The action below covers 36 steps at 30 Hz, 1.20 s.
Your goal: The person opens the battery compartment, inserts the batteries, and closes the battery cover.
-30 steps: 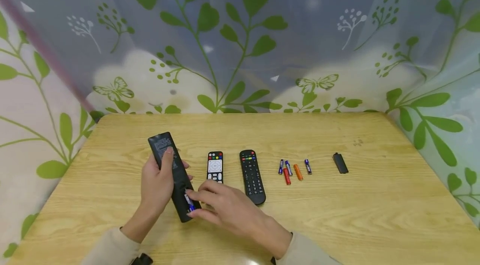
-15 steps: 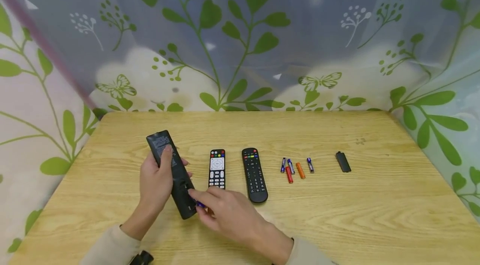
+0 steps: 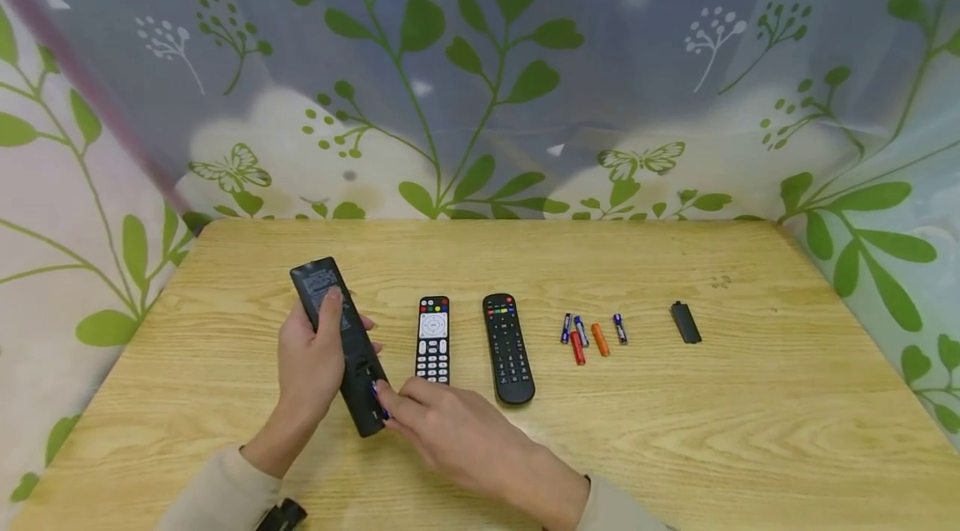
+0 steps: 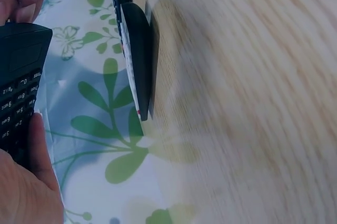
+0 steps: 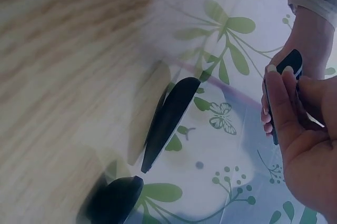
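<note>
My left hand [image 3: 309, 360] grips a black remote control [image 3: 354, 348] tilted above the table, its back and uncovered battery compartment facing up, the thumb lying along the back. In the left wrist view the keypad side of this remote [image 4: 18, 103] shows. My right hand [image 3: 472, 431] pinches a blue-and-silver battery [image 3: 374, 388] at the compartment near the remote's lower end; the fingers cover most of it. The right wrist view has the fingers of the right hand [image 5: 303, 166] at the remote's edge, hiding the battery.
A black remote with white buttons [image 3: 433, 339] and an all-black remote [image 3: 510, 356] lie keys up beyond the right hand. Farther right are several loose batteries, including a red one [image 3: 577, 348] and an orange one [image 3: 600, 339], then a black battery cover [image 3: 686, 323].
The right hand first drew the battery out to the compartment's right edge, then brought it back against the compartment. The left hand keeps its hold on the remote, nearly still.
</note>
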Motion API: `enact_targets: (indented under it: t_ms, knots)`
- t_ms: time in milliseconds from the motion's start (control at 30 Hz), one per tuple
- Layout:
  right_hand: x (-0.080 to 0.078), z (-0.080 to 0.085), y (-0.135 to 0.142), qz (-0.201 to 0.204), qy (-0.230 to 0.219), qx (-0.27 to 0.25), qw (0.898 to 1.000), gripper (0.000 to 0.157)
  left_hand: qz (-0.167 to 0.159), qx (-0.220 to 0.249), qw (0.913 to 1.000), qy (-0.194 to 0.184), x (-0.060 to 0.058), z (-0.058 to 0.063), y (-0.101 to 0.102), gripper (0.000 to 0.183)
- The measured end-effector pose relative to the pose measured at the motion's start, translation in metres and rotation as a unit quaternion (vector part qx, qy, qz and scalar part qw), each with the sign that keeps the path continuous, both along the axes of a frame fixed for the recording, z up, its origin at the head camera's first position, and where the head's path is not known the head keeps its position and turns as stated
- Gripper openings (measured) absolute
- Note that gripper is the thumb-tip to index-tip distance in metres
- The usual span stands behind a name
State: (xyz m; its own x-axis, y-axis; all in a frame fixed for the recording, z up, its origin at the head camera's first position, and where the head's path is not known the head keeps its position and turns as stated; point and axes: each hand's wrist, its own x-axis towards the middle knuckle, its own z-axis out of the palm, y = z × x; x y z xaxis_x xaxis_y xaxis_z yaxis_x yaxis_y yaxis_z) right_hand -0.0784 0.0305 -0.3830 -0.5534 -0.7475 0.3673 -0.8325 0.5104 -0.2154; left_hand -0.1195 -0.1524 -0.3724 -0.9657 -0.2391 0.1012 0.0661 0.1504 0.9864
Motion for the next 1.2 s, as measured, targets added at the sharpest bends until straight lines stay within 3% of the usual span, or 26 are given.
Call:
enact_targets:
  t_ms: [300, 400, 467, 567, 667, 800, 900, 933, 1000, 1200]
  knots:
    - [-0.001, -0.004, -0.003, -0.02, -0.002, -0.034, 0.999, 0.033, -0.005, 0.008, 0.9999, 0.003, 0.001, -0.002, 0.0, 0.039]
    - [-0.003, -0.005, -0.004, -0.037, -0.065, -0.069, 0.995, 0.033, -0.003, 0.005, 1.0, 0.003, 0.001, -0.001, 0.0, 0.04]
    - [-0.004, -0.004, -0.004, -0.05, -0.135, -0.105, 0.984, 0.033, -0.003, 0.005, 1.0, 0.0, 0.001, 0.0, -0.001, 0.041]
    - [-0.007, -0.003, -0.004, -0.071, -0.255, -0.167, 0.95, 0.033, -0.005, 0.01, 0.9999, 0.0, 0.002, 0.003, -0.001, 0.042]
    - [-0.009, -0.003, -0.005, -0.091, -0.365, -0.209, 0.903, 0.036, -0.01, 0.017, 0.9998, 0.002, 0.003, 0.005, 0.0, 0.042]
    - [-0.01, -0.005, -0.005, -0.073, -0.508, -0.275, 0.813, 0.03, -0.019, 0.035, 0.9992, 0.003, 0.003, 0.007, 0.003, 0.039]
    - [-0.011, -0.008, -0.005, -0.05, -0.572, -0.318, 0.755, 0.021, -0.019, 0.048, 0.9987, 0.005, 0.004, 0.008, 0.004, 0.037]
    - [-0.011, -0.009, -0.006, -0.045, -0.582, -0.327, 0.743, 0.02, -0.019, 0.051, 0.9985, 0.006, 0.004, 0.008, 0.004, 0.037]
    - [-0.012, -0.01, -0.006, -0.042, -0.592, -0.338, 0.73, 0.018, -0.018, 0.053, 0.9984, 0.007, 0.004, 0.009, 0.004, 0.037]
    - [-0.011, -0.012, -0.011, -0.047, -0.597, -0.362, 0.714, 0.017, -0.011, 0.064, 0.9978, 0.014, 0.005, 0.01, 0.004, 0.038]
